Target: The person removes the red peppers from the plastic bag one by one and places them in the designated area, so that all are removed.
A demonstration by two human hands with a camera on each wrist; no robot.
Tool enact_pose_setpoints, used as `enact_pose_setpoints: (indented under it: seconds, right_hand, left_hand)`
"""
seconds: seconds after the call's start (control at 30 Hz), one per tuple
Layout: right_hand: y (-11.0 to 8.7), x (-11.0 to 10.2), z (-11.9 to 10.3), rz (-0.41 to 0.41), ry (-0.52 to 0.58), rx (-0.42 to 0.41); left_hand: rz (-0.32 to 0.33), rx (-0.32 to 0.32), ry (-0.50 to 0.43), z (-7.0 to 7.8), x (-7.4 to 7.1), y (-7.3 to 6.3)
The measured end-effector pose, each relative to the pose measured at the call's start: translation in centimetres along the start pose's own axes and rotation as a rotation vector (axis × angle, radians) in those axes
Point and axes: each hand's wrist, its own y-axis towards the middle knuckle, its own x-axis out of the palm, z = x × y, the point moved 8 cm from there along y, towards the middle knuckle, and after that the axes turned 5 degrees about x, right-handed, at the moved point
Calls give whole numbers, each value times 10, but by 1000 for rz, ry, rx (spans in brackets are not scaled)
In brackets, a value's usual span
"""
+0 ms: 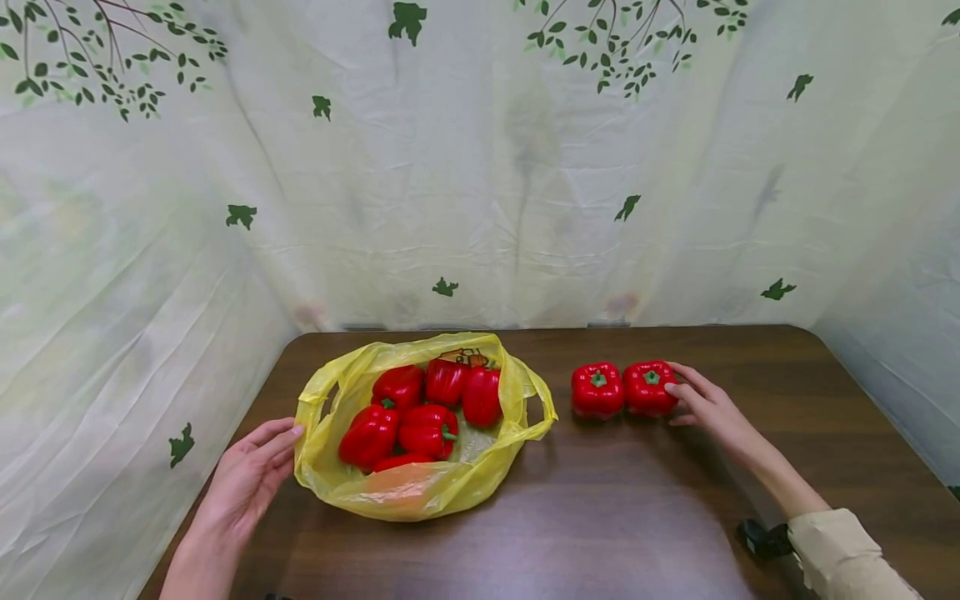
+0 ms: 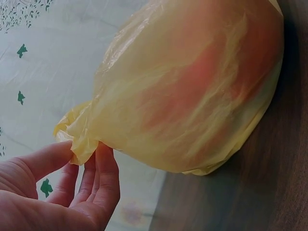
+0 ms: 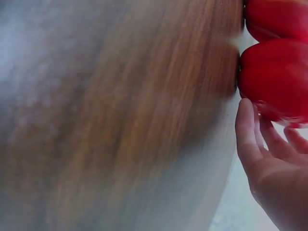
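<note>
Right-end red pepper [image 1: 649, 392] sits on the desk [image 1: 615, 500], against another pepper [image 1: 597, 394]; probably light, firm, slick: hold round its sides. Your right hand [image 1: 708, 408] touches it, fingers loosely spread; your left pinches the yellow bag's [image 1: 487, 487] rim. Desk edge near behind, room in front.

Back wall: pale translucent-looking sheeting [image 1: 480, 167], wrinkled, vertical folds. Similar sheeting covers the left side [image 1: 97, 358] and right side [image 1: 900, 308]. Print: leafy branches [image 1: 33, 87] along the top, scattered dark green leaves [image 1: 408, 22] lower down, faint pinkish blotch [image 1: 310, 315] near the bottom. Table [image 1: 637, 525]: dark brown wood grain, rounded far corners, far edge close to the sheeting. Light's soft, with a diffuse sheen on the tabletop.
</note>
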Motion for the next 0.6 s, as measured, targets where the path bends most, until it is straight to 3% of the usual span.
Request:
enact_pose_setpoints:
  seconds: [0.6]
  right_hand:
    - [0, -1, -7, 30, -52, -71]
  left_hand:
    - [7, -13, 2, 1, -1, 0]
